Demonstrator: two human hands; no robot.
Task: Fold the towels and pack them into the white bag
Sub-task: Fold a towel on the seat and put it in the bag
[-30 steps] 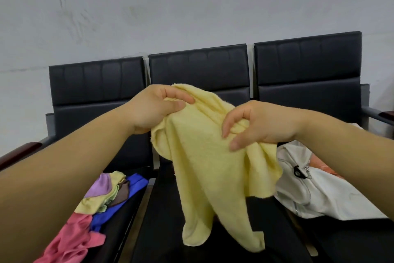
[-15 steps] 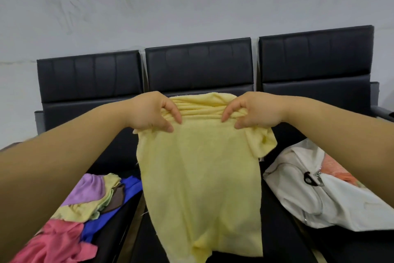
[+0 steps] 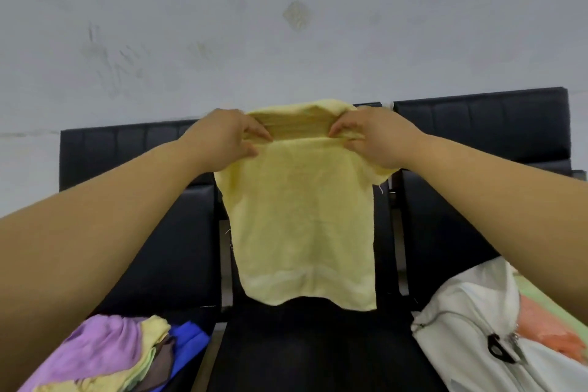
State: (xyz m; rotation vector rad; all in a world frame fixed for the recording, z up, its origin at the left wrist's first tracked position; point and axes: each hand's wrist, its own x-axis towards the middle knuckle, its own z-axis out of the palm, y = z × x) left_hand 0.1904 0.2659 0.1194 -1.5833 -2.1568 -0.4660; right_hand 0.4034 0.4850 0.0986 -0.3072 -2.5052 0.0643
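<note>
Both grips are grasping the yellow towel [image 3: 302, 216] by its top edge: the left grip [image 3: 222, 137] pinches the hem with thumb and curled fingertips, the right grip [image 3: 372, 140] does the same on the other side, and the strip between them is bunched into a few soft horizontal pleats. The towel is fuzzy, terry-looking stuff, roughly rectangular, hanging flat in the air in front of the middle backrest. There's a paler band along the bottom, the lower edge is a bit wavy, and loose threads stick out on the left side and near the right corner.

Behind it is a row of black chairs [image 3: 477, 124], padded, smooth and leathery with stitched panels. The towel's hem hangs clear above the middle seat [image 3: 302, 353], a dark flat pad.

On the left seat sits a loose pile of towels [image 3: 105, 347]: purple, pale yellow, brown, blue, all rumpled. On the right seat is the white bag [image 3: 467, 328], slick crumpled fabric with a black zip pull and an orange cloth [image 3: 547, 331] showing in its opening. A scuffed grey wall [image 3: 286, 42] is behind everything
</note>
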